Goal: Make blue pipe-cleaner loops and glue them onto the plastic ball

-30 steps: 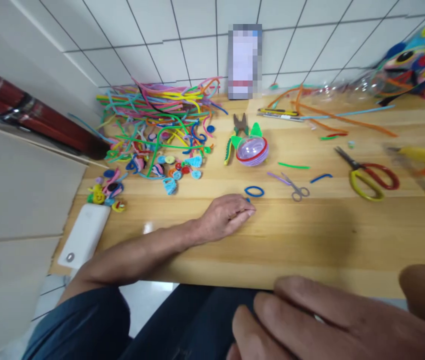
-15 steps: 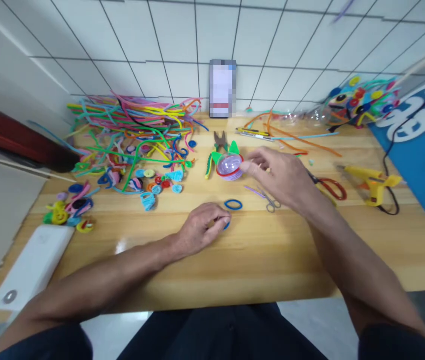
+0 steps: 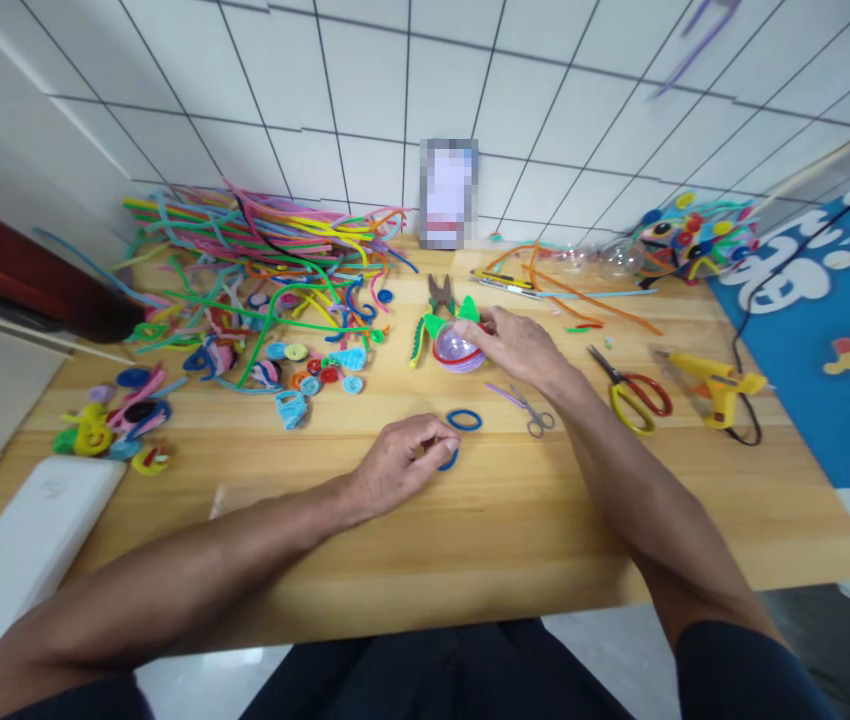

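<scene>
Near the middle of the table, my right hand (image 3: 519, 345) is closed on the right side of a clear plastic half ball (image 3: 453, 342). Its thumb lies over the red rim and the other fingers are partly hidden behind. Purple pipe cleaner wraps the lower part of the half ball, and green pointed pieces (image 3: 469, 309) stand at its back. My left hand (image 3: 404, 462) rests on the wood, its fingers pinching a blue pipe cleaner ring (image 3: 450, 462) that is partly covered. Just beyond those fingertips lies another blue ring (image 3: 464, 420). Green-handled pliers (image 3: 440, 292) touch or sit behind the half ball.
Small scissors (image 3: 537, 418), larger red-and-yellow scissors (image 3: 631, 392) and a yellow glue gun (image 3: 717, 385) lie to the right. Heaped pipe cleaners (image 3: 267, 235) and small coiled pieces (image 3: 312, 380) cover the left. A phone (image 3: 449, 195) leans against the tiled wall.
My right hand has moved forward and left, from beside the half ball to a hold on its rim. My left hand stays with the blue ring. The view has shifted slightly.
</scene>
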